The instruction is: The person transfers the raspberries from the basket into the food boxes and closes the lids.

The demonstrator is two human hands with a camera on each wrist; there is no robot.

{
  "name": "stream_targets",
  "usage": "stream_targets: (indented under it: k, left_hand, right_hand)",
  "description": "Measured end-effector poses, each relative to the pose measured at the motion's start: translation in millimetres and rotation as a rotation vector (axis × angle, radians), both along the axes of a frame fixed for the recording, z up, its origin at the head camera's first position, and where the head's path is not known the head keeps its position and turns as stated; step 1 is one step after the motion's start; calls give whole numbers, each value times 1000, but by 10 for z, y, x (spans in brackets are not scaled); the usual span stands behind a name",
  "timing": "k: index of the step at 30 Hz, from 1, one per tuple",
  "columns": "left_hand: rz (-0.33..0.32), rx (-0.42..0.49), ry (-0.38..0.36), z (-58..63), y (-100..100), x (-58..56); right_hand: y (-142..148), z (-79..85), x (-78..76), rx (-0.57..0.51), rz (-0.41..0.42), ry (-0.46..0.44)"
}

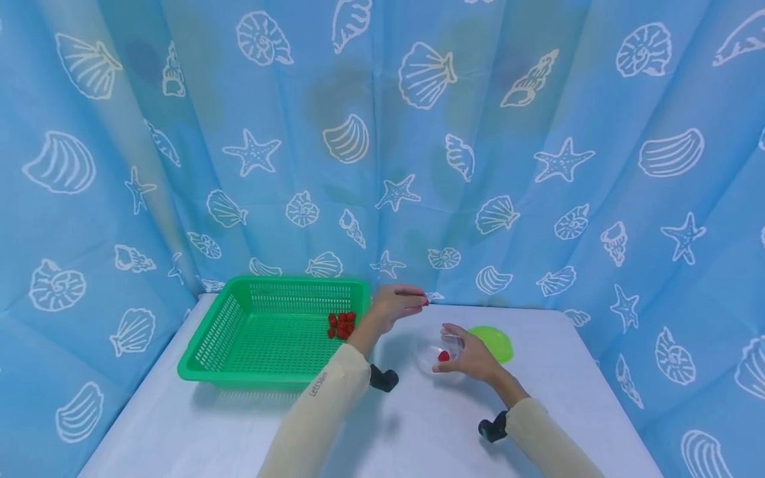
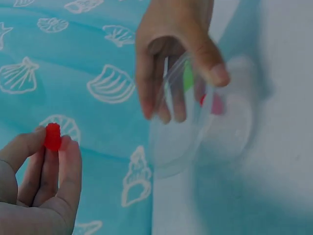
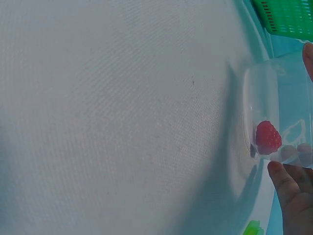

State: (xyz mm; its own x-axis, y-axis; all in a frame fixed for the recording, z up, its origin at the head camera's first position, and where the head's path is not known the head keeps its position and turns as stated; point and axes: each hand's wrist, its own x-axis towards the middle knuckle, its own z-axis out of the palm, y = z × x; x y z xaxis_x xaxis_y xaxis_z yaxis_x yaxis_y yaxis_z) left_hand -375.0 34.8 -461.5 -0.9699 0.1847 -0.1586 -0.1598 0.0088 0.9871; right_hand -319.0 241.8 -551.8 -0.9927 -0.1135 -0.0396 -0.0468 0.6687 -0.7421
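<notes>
Left hand [image 1: 390, 307] pinches one red raspberry [image 2: 53, 137] between thumb and fingertips. In the left wrist view the berry's long axis runs 12 to 6 o'clock; which end is the tip, cannot tell. Head view: left fingers point to 3 o'clock, berry at their ends, at about 11 o'clock from the clear container [image 3: 264, 93].

Right hand [image 1: 473, 357] grips the container, thumb and fingers spread to either side of its wall. Left wrist view: mouth faces roughly 9 o'clock, base toward 3, on the desk side. Whether base touches desk [image 1: 418, 431], cannot tell. One loose raspberry [image 3: 268, 137] lies inside, near the base; right wrist view puts it at the container's 7 o'clock, slightly longer 12 to 6.

Head view, from the container: green basket [image 1: 251, 377] at 9 o'clock, long side running 9 to 3, raspberry cluster [image 1: 342, 325] at its 3 o'clock end. Light-green lid [image 1: 495, 342] at 3 o'clock, beyond right hand. Blue shell-print curtain [image 1: 358, 86] behind, at 12.
</notes>
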Motion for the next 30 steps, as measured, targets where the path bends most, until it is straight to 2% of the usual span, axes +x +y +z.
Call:
stream_targets:
  k: [4,11,14,18,21,23,30]
  left_hand:
    - [-11,-42,-9,-119,121,52]
    - [-40,-302,15,-392,186,167]
    - [-72,-362,48,-484,195,203]
    - [-129,-421,156,-583,227,225]
    - [-174,-465,239,-606,252,240]
    - [-202,-493,268,-598,264,252]
    - [-270,-622,274,-534,327,253]
  right_hand:
    - [29,-6,3,-18,-8,-1]
    - [-9,-17,7,-11,-39,-8]
    - [-28,3,8,-3,-41,-2]
    - [-20,9,12,-11,-33,4]
    - [-5,-1,9,-20,-20,13]
    - [3,-12,4,-21,-15,19]
    - [24,-18,1,-35,11,28]
